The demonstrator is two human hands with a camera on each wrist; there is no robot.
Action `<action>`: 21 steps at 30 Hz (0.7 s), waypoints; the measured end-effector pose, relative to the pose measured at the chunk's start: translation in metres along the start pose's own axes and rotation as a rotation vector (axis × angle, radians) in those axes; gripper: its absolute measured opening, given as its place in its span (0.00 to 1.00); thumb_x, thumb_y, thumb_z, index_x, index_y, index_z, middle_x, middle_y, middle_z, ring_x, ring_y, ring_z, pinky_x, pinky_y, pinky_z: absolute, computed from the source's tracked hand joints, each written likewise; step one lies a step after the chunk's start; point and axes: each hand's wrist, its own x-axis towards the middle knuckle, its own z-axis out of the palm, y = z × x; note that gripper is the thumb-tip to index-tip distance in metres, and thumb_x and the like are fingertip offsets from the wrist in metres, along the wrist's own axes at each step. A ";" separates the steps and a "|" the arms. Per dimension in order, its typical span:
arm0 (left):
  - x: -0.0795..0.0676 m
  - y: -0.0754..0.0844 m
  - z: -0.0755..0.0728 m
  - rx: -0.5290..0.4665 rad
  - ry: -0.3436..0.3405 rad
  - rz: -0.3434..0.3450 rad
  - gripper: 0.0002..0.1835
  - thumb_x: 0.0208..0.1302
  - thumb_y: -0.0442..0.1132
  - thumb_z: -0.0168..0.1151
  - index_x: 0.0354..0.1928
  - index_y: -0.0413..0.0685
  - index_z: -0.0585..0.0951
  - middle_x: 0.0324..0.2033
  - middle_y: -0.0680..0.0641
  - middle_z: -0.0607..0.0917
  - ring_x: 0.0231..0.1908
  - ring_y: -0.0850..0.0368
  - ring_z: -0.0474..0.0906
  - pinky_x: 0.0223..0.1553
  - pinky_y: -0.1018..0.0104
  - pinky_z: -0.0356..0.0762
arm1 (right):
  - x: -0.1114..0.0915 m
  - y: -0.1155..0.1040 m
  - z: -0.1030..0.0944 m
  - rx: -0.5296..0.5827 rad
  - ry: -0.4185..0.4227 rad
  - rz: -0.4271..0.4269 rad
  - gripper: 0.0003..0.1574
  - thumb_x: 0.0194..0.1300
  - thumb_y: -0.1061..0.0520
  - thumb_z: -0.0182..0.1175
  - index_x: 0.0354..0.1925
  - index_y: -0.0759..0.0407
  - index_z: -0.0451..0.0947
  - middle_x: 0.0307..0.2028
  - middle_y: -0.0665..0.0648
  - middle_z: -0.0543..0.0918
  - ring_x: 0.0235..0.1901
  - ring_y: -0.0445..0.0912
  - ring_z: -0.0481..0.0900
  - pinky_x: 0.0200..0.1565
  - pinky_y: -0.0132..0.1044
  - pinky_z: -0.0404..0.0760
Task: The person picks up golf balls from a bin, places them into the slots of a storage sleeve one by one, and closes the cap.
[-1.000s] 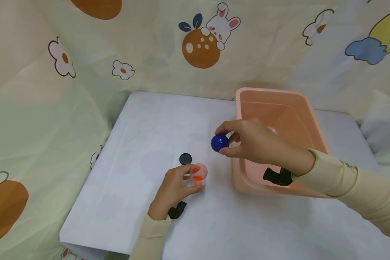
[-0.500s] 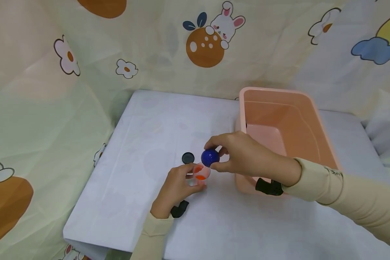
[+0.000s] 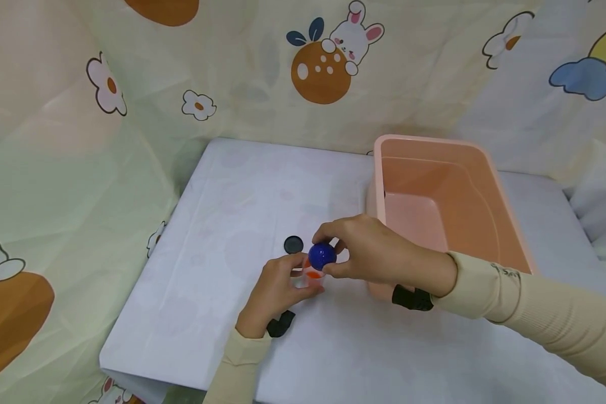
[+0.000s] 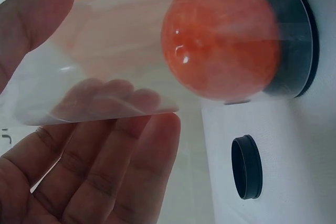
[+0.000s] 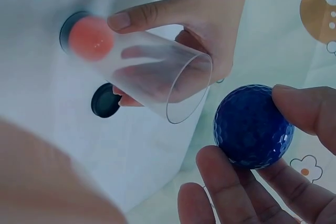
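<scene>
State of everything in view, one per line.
clear tube: roughly upright, mouth open, dark base fitted
orange ball: inside tube, at bottom
blue ball: outside the tube
black cap: off, lying hollow side up
pink bin: open-topped, partly hidden
left hand: holding tube
right hand: pinching blue ball

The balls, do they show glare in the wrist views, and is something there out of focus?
Left wrist view: small white glints on the orange ball; right wrist view: glints on the dimpled blue ball, and the large shape at lower left is blurred.
</scene>
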 end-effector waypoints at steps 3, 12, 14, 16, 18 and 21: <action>-0.001 0.002 -0.001 0.003 0.010 0.017 0.22 0.58 0.40 0.86 0.52 0.46 0.88 0.43 0.55 0.90 0.48 0.52 0.89 0.52 0.55 0.91 | 0.000 0.000 0.000 -0.007 0.003 -0.002 0.22 0.62 0.62 0.80 0.53 0.61 0.87 0.48 0.54 0.91 0.42 0.45 0.92 0.44 0.39 0.92; -0.003 0.005 -0.002 0.015 0.054 0.136 0.24 0.58 0.40 0.86 0.54 0.43 0.88 0.46 0.51 0.91 0.48 0.53 0.88 0.51 0.61 0.91 | -0.001 0.000 0.000 -0.023 -0.005 0.001 0.23 0.62 0.60 0.81 0.54 0.60 0.88 0.48 0.53 0.92 0.43 0.46 0.92 0.44 0.37 0.92; -0.004 0.006 -0.003 0.005 0.064 0.168 0.24 0.57 0.39 0.86 0.55 0.42 0.88 0.46 0.50 0.91 0.48 0.53 0.88 0.51 0.62 0.90 | -0.001 -0.001 0.000 -0.036 -0.001 -0.005 0.22 0.62 0.60 0.81 0.54 0.59 0.88 0.48 0.52 0.92 0.44 0.47 0.92 0.44 0.38 0.92; -0.003 0.006 -0.003 -0.008 0.077 0.205 0.24 0.57 0.38 0.86 0.54 0.42 0.88 0.47 0.50 0.90 0.48 0.53 0.87 0.51 0.64 0.90 | -0.002 -0.001 0.001 -0.050 0.000 -0.010 0.22 0.62 0.60 0.81 0.54 0.58 0.89 0.48 0.51 0.92 0.44 0.47 0.92 0.44 0.39 0.91; -0.003 0.006 -0.003 -0.022 0.089 0.233 0.24 0.56 0.37 0.87 0.54 0.43 0.88 0.47 0.50 0.90 0.48 0.54 0.87 0.50 0.65 0.90 | -0.002 -0.001 0.001 -0.064 0.001 -0.016 0.22 0.62 0.60 0.81 0.54 0.57 0.89 0.47 0.51 0.92 0.44 0.47 0.92 0.45 0.39 0.91; -0.002 0.006 -0.003 -0.030 0.104 0.270 0.24 0.54 0.37 0.87 0.53 0.43 0.88 0.47 0.49 0.90 0.47 0.54 0.87 0.49 0.66 0.90 | -0.003 -0.002 0.001 -0.075 -0.002 -0.017 0.22 0.62 0.60 0.81 0.54 0.57 0.89 0.48 0.50 0.92 0.44 0.47 0.92 0.44 0.40 0.91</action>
